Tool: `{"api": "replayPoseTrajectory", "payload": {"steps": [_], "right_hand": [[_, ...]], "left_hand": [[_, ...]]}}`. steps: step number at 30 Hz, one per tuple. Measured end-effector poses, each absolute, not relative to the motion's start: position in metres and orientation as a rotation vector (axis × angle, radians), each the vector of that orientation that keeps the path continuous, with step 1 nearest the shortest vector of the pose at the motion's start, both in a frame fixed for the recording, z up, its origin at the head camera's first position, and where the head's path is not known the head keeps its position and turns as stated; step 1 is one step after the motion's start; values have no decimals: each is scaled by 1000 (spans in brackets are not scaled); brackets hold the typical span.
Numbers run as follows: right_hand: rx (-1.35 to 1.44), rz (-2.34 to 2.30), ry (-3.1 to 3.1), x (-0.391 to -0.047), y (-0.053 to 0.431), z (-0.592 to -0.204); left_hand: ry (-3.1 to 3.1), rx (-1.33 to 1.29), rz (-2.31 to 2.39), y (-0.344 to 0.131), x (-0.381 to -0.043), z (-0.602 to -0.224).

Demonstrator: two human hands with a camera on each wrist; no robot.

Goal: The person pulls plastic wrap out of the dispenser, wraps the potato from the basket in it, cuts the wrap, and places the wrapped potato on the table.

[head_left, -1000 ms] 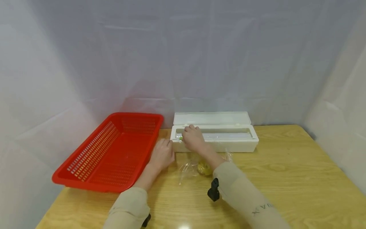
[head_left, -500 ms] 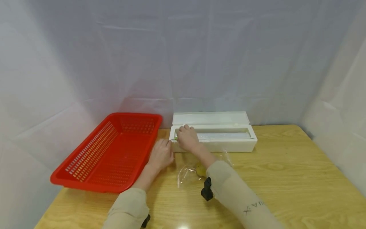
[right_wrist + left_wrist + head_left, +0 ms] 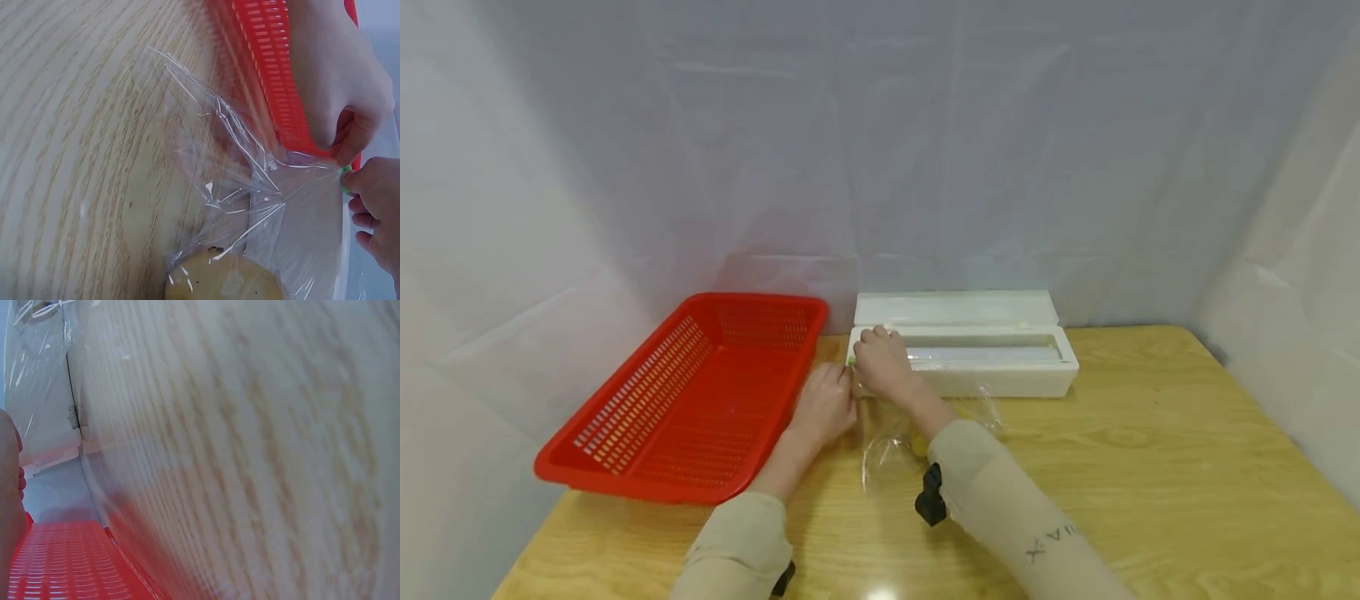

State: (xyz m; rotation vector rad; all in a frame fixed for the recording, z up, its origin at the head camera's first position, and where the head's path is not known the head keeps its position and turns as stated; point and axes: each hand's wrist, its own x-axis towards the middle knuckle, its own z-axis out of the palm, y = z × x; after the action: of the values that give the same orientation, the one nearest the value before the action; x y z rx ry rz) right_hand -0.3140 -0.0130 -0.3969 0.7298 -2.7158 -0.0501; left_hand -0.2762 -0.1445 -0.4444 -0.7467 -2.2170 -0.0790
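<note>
A long white cling film dispenser (image 3: 1000, 383) has its lid raised, showing the roll inside. At its left end my right hand (image 3: 886, 363) pinches the small green slide cutter (image 3: 346, 179) on the front rim. My left hand (image 3: 824, 407) is at the same corner, thumb and fingers pinching the edge of the clear cling film (image 3: 269, 197). The film runs down from the rim onto the table, crumpled and shiny. A round yellow fruit (image 3: 222, 280) with dark specks lies under it, mostly hidden by my right forearm in the head view.
A red slotted plastic basket (image 3: 715, 400) stands to the left, its right rim close beside my left forearm. The wooden table (image 3: 1150, 467) extends to the right. White sheeting (image 3: 955, 150) hangs behind and on both sides.
My right hand has slid left along the dispenser's front rim to its left end, with the green cutter. My left hand stays at the corner. The right forearm now covers more of the fruit.
</note>
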Motion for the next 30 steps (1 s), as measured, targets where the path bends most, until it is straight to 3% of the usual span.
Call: {"api": "replayPoseTrajectory", "payload": {"steps": [12,30], "right_hand": [[768,-81,-2705,-311,-14,-397],[527,69,-2873,-301,-22,-392]], "left_hand": [[-2226,-757,-74,-147,-273,-446],[-2219,-726,-74,-143,-273,-447]]}}
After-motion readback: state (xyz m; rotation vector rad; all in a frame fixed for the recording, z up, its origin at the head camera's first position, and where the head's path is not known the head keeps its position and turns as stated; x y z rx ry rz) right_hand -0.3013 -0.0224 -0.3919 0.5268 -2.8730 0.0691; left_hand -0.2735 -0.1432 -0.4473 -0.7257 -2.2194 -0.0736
